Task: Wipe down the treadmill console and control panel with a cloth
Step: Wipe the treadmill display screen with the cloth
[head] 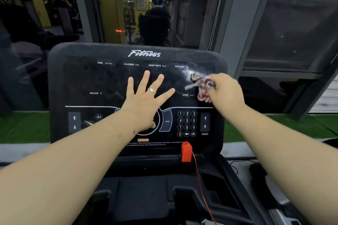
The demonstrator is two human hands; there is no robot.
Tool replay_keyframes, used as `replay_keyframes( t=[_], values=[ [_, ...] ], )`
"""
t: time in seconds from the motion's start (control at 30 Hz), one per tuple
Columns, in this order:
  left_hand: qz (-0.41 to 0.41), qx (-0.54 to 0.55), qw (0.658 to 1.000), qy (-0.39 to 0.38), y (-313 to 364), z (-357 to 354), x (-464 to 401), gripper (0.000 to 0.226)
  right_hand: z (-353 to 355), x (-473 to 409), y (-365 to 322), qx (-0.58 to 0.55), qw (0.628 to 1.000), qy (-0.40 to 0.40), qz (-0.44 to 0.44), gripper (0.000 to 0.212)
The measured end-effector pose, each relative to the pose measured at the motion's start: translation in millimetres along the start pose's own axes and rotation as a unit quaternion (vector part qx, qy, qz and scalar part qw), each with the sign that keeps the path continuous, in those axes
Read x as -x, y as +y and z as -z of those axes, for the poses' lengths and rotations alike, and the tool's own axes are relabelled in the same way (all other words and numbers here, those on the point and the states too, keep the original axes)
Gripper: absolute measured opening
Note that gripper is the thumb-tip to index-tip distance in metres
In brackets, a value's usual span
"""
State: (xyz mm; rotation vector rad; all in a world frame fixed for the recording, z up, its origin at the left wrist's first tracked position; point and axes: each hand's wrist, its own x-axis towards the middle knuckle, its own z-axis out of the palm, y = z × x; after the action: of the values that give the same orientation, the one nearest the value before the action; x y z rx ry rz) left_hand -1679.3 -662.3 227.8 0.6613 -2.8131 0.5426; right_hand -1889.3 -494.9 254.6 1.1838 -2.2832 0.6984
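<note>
Two bare forearms reach up from the bottom corners of the frame to a black, glossy treadmill console at centre. The left hand, a ring on one finger, lies flat on the dark display with its fingers straight and spread, holding nothing. The right hand, at centre right, has its fingers curled round a crumpled red, white and black patterned cloth, which is blurred and pressed against the display's right side between the DISTANCE and SPEED labels. The glass there shows a pale smear; elsewhere it looks mottled and dusty. Below the display sits the control panel with a white number keypad, arrow keys at both ends and a round dial partly under the left wrist. A red plastic safety key stands at the panel's lower edge, trailing a thin red cord toward the bottom of the frame. Behind the console a dark window reflects ceiling strip lights and yellow walls; green artificial turf runs across mid-frame on both sides.
</note>
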Motion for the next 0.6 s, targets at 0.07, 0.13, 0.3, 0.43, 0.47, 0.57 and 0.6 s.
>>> replay_keyframes(
  t=[0.07,0.13,0.3,0.43,0.47,0.57,0.6],
  values=[
    [0.001,-0.004,1.000,0.001,-1,0,1,0.137,1,-14,-3,-0.007,0.999,0.030,-0.024,0.003],
    [0.000,-0.005,1.000,-0.001,0,1,2,0.137,-3,-9,-6,-0.001,0.999,0.041,-0.032,0.004],
    [-0.003,-0.007,1.000,0.003,0,2,3,0.135,-34,81,6,-0.007,0.999,-0.008,0.044,0.036],
    [-0.001,-0.008,1.000,0.000,0,3,3,0.135,-63,149,23,-0.037,0.997,-0.068,0.031,0.052],
    [-0.001,-0.010,1.000,0.000,0,3,3,0.135,-67,158,24,-0.046,0.996,-0.079,0.019,0.053],
    [-0.001,-0.006,1.000,-0.003,1,3,3,0.136,-73,172,24,-0.050,0.993,-0.104,0.000,0.053],
    [0.001,-0.006,1.000,-0.001,1,2,3,0.136,-71,173,23,-0.041,0.993,-0.109,0.004,0.053]
  ],
)
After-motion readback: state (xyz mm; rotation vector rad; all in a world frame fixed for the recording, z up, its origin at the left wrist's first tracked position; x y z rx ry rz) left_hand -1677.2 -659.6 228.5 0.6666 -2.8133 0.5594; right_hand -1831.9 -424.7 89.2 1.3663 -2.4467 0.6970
